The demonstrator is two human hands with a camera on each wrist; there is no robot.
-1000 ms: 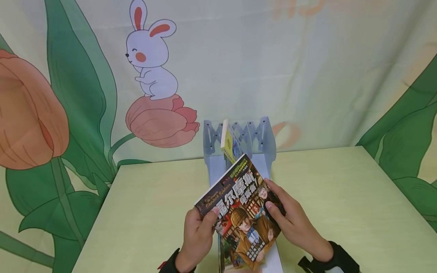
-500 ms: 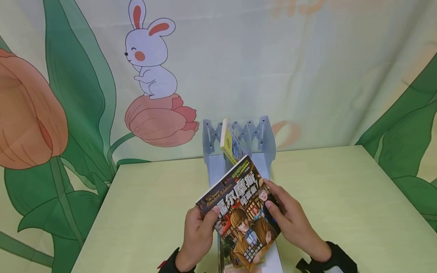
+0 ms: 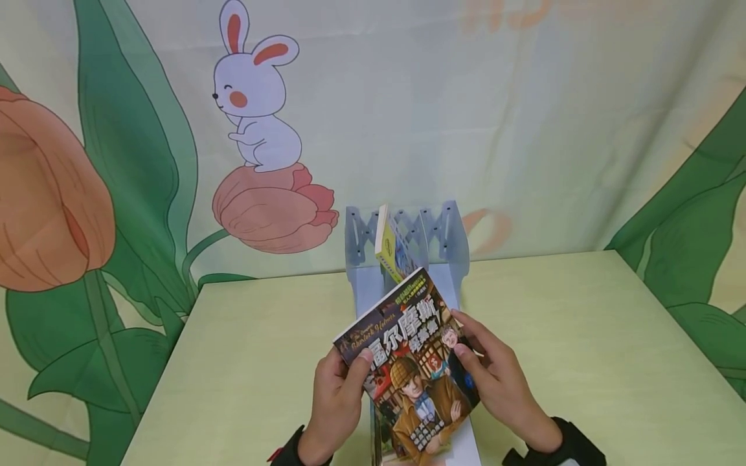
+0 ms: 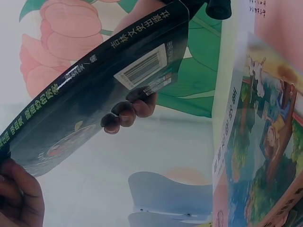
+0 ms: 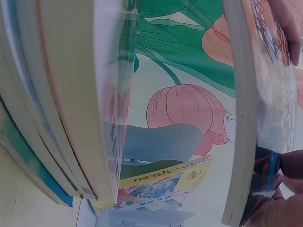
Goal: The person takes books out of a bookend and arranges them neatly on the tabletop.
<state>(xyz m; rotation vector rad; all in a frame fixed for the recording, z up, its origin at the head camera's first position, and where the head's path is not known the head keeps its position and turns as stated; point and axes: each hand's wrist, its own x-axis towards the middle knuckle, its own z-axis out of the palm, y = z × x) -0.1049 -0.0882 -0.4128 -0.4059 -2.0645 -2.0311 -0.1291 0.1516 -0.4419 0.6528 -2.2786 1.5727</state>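
A paperback (image 3: 416,362) with a detective in a checked cap on its cover is held up tilted between both hands. My left hand (image 3: 340,404) grips its left edge, thumb on the front cover. The right hand (image 3: 501,375) grips the right edge, its thumb also on the front. In the left wrist view the paperback's dark back cover (image 4: 94,113) shows a barcode, with the left hand's fingertips (image 4: 125,118) against it. The right wrist view shows the paperback's page edges (image 5: 244,113) and the right hand's fingers (image 5: 279,203) at its lower end.
A light-blue expandable bookend rack (image 3: 457,239) stands at the table's back, with a yellow book (image 3: 386,243) leaning in it. Below the paperback lies a stack of several books (image 5: 71,94), the top one an illustrated book (image 4: 265,137). A printed curtain (image 3: 495,129) hangs behind the table (image 3: 583,336).
The paperback stays in both hands, with only slight shifts in its tilt and position. The rack and yellow book have not moved on the table.
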